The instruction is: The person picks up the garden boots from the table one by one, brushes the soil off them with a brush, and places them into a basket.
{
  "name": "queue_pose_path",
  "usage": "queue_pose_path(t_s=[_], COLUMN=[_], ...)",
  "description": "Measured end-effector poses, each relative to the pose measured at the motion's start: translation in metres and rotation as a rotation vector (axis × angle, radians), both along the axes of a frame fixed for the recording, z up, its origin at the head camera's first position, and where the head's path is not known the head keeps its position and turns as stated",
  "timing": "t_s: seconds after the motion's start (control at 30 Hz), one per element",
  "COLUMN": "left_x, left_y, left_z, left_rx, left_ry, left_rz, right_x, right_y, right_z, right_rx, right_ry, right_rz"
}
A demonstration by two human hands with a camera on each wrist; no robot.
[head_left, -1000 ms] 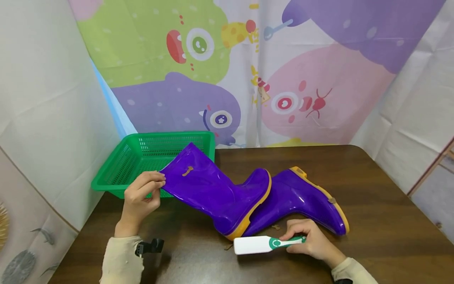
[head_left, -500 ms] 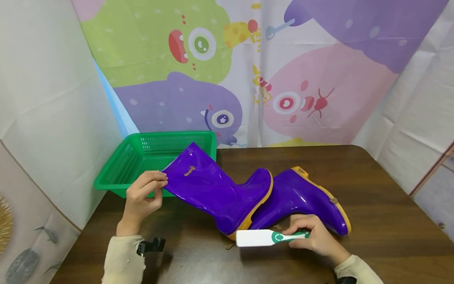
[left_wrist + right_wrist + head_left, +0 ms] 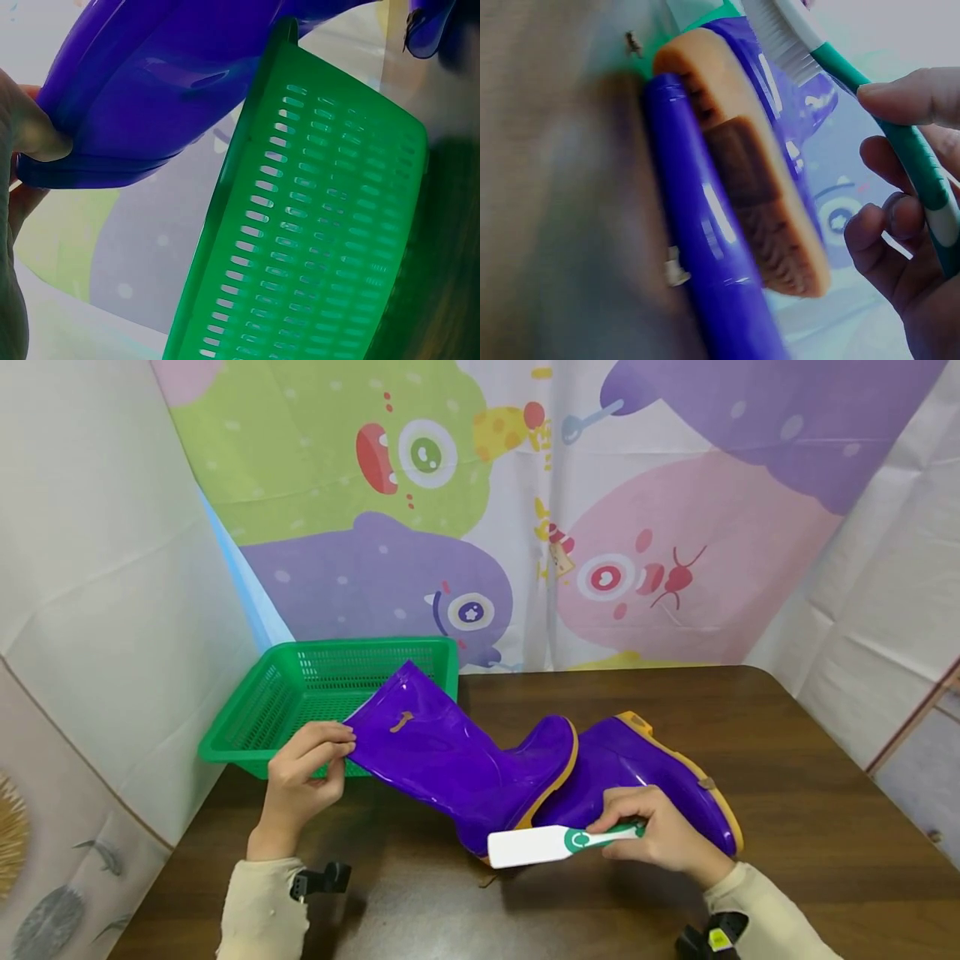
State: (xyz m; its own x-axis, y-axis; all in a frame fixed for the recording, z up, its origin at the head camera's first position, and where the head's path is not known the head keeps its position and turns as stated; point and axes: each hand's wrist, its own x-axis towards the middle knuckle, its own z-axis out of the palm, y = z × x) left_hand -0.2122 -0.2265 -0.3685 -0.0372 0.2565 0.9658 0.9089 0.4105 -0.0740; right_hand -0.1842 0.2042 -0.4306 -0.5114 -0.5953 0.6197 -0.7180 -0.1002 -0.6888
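Note:
A purple boot (image 3: 442, 752) with a yellow sole and a brown smear on its shaft lies tilted; my left hand (image 3: 303, 772) pinches the rim of its opening. In the left wrist view the thumb presses on the rim of the boot (image 3: 150, 90). My right hand (image 3: 656, 831) grips the green handle of a white-backed brush (image 3: 528, 847), held in front of the boot's heel. White bristles of the brush (image 3: 780, 41) show in the right wrist view, beside the boot's ridged sole (image 3: 742, 161). A second purple boot (image 3: 645, 760) lies on its side behind the right hand.
A green slotted basket (image 3: 240, 752) stands at the table's back left, partly behind the boot shaft. Small brown bits lie on the brown table (image 3: 420, 893) near the heel. A cartoon-printed curtain (image 3: 525, 610) hangs behind.
My right hand and the brush have moved up, then slightly left, and now cover part of the held boot's heel. My left hand and the boot look almost unmoved.

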Motion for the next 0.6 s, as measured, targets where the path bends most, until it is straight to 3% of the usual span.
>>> queue_pose_path(t_s=[0.3,0.6], left_x=[-0.002,-0.001], left_y=[0.001,0.0], left_z=[-0.001,-0.001], left_rx=[0.004,0.013], left_ry=[-0.005,-0.002], left_rz=[-0.004,-0.006], right_x=[-0.017,-0.042], right_y=[-0.015,-0.039], right_z=[0.034,0.051], right_rx=[0.06,0.057], right_ry=[0.065,0.061], right_rz=[-0.025,-0.076])
